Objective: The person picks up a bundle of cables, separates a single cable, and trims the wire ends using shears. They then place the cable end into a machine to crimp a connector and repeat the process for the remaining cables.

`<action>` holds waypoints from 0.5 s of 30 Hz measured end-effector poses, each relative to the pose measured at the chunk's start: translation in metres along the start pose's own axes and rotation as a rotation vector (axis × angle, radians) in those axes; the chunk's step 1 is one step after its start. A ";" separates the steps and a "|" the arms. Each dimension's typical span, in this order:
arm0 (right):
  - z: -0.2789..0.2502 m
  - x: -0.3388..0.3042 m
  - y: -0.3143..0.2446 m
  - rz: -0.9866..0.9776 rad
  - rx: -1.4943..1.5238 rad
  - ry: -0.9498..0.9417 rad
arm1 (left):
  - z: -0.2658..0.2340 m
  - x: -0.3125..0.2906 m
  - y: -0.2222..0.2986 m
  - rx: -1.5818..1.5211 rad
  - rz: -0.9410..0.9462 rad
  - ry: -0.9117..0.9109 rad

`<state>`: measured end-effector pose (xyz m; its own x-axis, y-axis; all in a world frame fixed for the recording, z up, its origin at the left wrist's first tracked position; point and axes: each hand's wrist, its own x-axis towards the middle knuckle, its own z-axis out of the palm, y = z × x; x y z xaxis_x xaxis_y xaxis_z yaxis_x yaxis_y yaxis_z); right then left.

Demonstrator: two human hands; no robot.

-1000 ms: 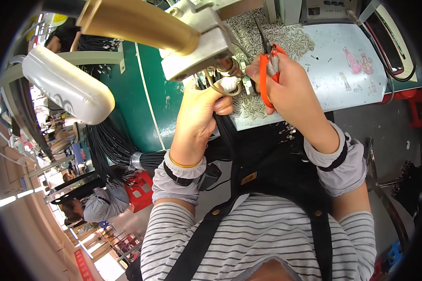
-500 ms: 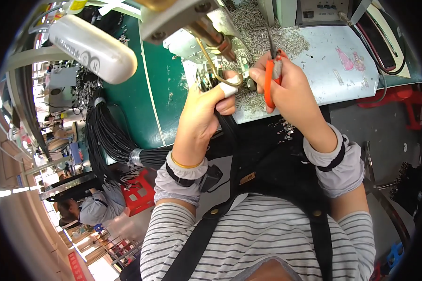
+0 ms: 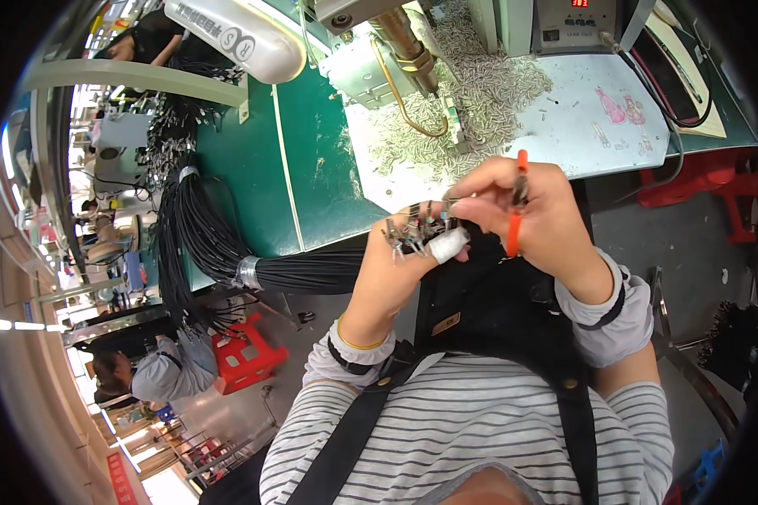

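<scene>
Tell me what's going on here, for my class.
A person works at a green table. The left grip, a white wrap on its thumb, holds a bunch of small metal-ended pieces; the right grip, thumb and forefinger close to that bunch, holds an orange-handled tool. Beyond them, loose metal bits lie heaped on a pale board beneath a machine tip. Black cables lie bundled to the left.
</scene>
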<state>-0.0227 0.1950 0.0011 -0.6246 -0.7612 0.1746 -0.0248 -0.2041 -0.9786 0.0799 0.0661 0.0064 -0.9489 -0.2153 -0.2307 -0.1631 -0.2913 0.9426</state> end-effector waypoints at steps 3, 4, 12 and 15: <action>0.003 -0.001 -0.015 0.029 0.198 0.059 | 0.002 -0.008 0.000 0.051 0.069 0.061; 0.004 0.000 -0.022 0.140 0.235 0.049 | 0.002 -0.010 0.000 0.075 0.099 0.092; 0.005 -0.002 0.002 0.187 -0.008 0.105 | 0.008 -0.011 -0.001 0.017 0.131 0.077; 0.013 -0.001 0.015 -0.061 -0.313 0.277 | 0.007 -0.011 0.006 -0.132 0.065 0.110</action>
<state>-0.0121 0.1848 -0.0120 -0.8000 -0.5504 0.2388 -0.2770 -0.0143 -0.9608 0.0872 0.0732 0.0164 -0.9198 -0.3366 -0.2019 -0.0581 -0.3919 0.9182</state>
